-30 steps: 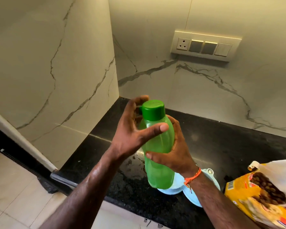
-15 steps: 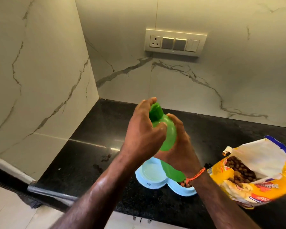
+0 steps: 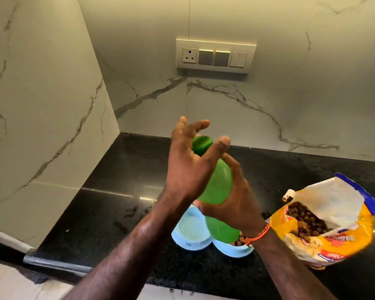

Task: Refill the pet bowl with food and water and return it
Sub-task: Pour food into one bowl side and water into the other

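- Pet bowl (image 3: 189,239): pale blue double dish, smooth plastic, two round wells joined side by side; sat on the counter near its front edge, right below the hands.
- Left well looked pale and bare inside; can't tell if any water was in it. Right well held brown kibble (image 3: 238,242), mostly hidden behind the bottle and wrist.
- Bottle (image 3: 220,185): translucent green plastic, rounded w/ a pinched waist, tilted w/ its top leaning up and to the left, above the bowl.
- Cap (image 3: 201,144): darker green, round, smooth, on the bottle's neck.
- Right hand (image 3: 234,204) grasped the bottle's mid-body from the right side, fingers wrapped over it, thumb under. Orange thread band (image 3: 258,234) at that wrist.
- Left hand (image 3: 191,163) was at the cap w/ fingers spread and nearly straight, thumb extended near the shoulder of the bottle; released, not gripping. Whether the palm touched the cap can't be told.
- Food bag (image 3: 331,226): yellow crinkly bag w/ white lining and blue rim, torn open, lying at the right of the bowl, brown round kibble visible inside.
- Counter (image 3: 108,213): black polished speckled stone, glossy, w/ wet smears left of the bowl.
- Walls: white marble-look slabs w/ grey veins; switch plate (image 3: 214,56) w/ socket on the back wall.
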